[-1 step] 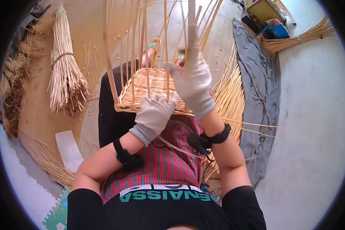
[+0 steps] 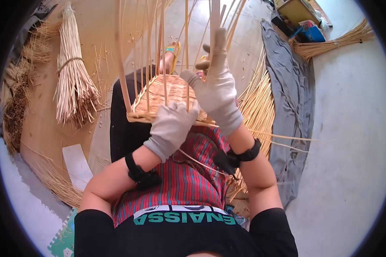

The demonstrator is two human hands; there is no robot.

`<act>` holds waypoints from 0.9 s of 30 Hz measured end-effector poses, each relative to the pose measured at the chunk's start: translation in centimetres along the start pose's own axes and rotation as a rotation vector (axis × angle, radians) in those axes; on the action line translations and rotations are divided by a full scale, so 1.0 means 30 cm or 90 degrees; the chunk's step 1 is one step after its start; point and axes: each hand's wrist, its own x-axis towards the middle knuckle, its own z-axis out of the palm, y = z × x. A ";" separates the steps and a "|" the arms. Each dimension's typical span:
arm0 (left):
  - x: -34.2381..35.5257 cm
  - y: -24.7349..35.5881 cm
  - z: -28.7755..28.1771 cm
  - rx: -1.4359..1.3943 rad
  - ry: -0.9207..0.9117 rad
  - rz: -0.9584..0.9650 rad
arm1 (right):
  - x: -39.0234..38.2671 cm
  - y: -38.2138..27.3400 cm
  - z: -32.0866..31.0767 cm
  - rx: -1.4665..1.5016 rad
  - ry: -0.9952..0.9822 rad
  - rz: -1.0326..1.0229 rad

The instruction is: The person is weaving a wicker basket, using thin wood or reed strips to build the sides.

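A half-woven wicker basket (image 2: 169, 92) rests across my lap, its woven base pale tan. Tall upright stakes (image 2: 149, 55) rise from its edges and run out past the top of the view. My left hand (image 2: 171, 126), in a whitish glove, is closed on the basket's near edge around the foot of a stake; the fingertips are partly hidden. My right hand (image 2: 218, 90), gloved too, is raised over the right corner beside a thick stake (image 2: 215, 19). Its fingers are spread apart, thumb to the left. A thin loose strand (image 2: 201, 163) trails below the basket over the red striped cloth (image 2: 176, 184).
A tied bundle of rods (image 2: 75, 81) lies on the floor to the left. Loose rods (image 2: 261, 107) lie at my right on a grey cloth (image 2: 289, 107). Another bundle (image 2: 334, 46) and a blue container (image 2: 311, 33) are at the far right. White card (image 2: 77, 167) lies at left.
My right hand's fingers have spread and come away from the thick stake. The basket has shifted very slightly; my left hand keeps its place on the edge.
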 end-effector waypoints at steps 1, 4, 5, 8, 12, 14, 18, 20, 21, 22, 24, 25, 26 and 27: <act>0.011 -0.015 -0.017 -0.036 -0.026 -0.001 | -0.029 0.004 -0.004 0.203 0.056 -0.020; 0.070 -0.061 -0.067 -0.055 0.023 -0.013 | -0.153 0.063 -0.068 -0.147 -0.140 -0.038; 0.070 -0.067 -0.084 -0.017 0.045 -0.006 | -0.173 0.096 -0.092 -0.189 -0.190 -0.061; 0.066 -0.062 -0.116 0.129 0.176 -0.038 | -0.200 0.175 -0.138 -0.286 -0.189 -0.250; 0.033 -0.014 -0.102 0.049 0.289 -0.014 | -0.167 0.222 -0.146 -0.274 -0.183 -0.335; 0.041 -0.009 -0.080 -0.005 0.227 0.014 | -0.159 0.227 -0.140 -0.284 -0.189 -0.337; 0.039 -0.025 -0.092 -0.062 0.192 0.043 | -0.170 0.221 -0.132 -0.283 -0.230 -0.312; 0.046 -0.037 -0.141 -0.141 0.073 0.029 | -0.178 0.213 -0.130 -0.292 -0.233 -0.290; 0.058 -0.041 -0.169 -0.135 0.127 0.042 | -0.182 0.208 -0.131 -0.294 -0.242 -0.286; 0.079 -0.045 -0.195 -0.352 0.020 -0.052 | -0.185 0.204 -0.131 -0.292 -0.241 -0.280; 0.124 -0.046 -0.229 -0.775 -0.214 -0.249 | -0.192 0.197 -0.137 -0.253 -0.238 -0.281; 0.144 -0.041 -0.232 -0.795 -0.183 -0.227 | -0.194 0.196 -0.141 -0.212 -0.231 -0.288; 0.155 -0.036 -0.227 -0.764 -0.230 -0.247 | -0.197 0.196 -0.146 -0.212 -0.226 -0.286; 0.159 -0.030 -0.214 -0.747 -0.135 -0.207 | -0.196 0.198 -0.151 -0.234 -0.251 -0.277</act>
